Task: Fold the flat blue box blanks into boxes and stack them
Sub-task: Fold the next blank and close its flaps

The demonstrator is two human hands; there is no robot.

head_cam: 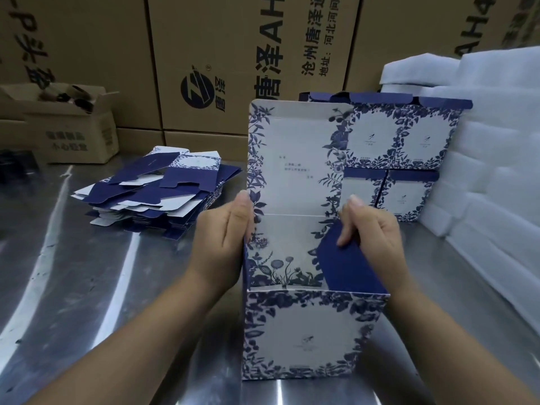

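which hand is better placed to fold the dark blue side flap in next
Right. The right hand pinches the dark blue flap on the right side of the box; the left hand lies against the opposite wall, likely steadying it.

I'm looking at a packing area in a warehouse or factory. A wall of printed shipping cartons (pixel 233 54) stands behind the far edge of a bare steel counter (pixel 87 273). Flat blanks (pixel 157 188) lie piled toward its far left, folded boxes (pixel 409 147) are stacked at the back, and white foam (pixel 482 156) is heaped along the right edge. An open carton (pixel 67 124) sits at the far left corner.
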